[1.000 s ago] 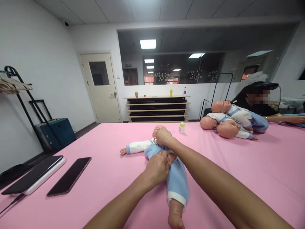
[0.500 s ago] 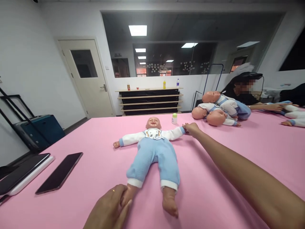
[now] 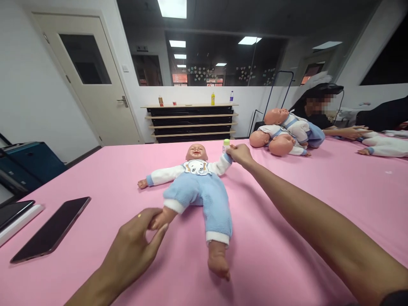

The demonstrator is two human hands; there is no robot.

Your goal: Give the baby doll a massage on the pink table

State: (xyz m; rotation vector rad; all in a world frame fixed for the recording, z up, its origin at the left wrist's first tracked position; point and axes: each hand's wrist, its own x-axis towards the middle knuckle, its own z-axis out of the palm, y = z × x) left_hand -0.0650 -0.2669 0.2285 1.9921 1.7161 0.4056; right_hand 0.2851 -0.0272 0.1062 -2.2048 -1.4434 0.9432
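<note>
Doll (image 3: 199, 187) — phone (image 3: 51, 229) nr left hand (image 3: 135, 248)

Both forearms are bare, no sleeves showing on either. The left hand (image 3: 135, 242) wears a thin gold ring on one finger. The right hand (image 3: 240, 154) shows no jewellery.
</note>
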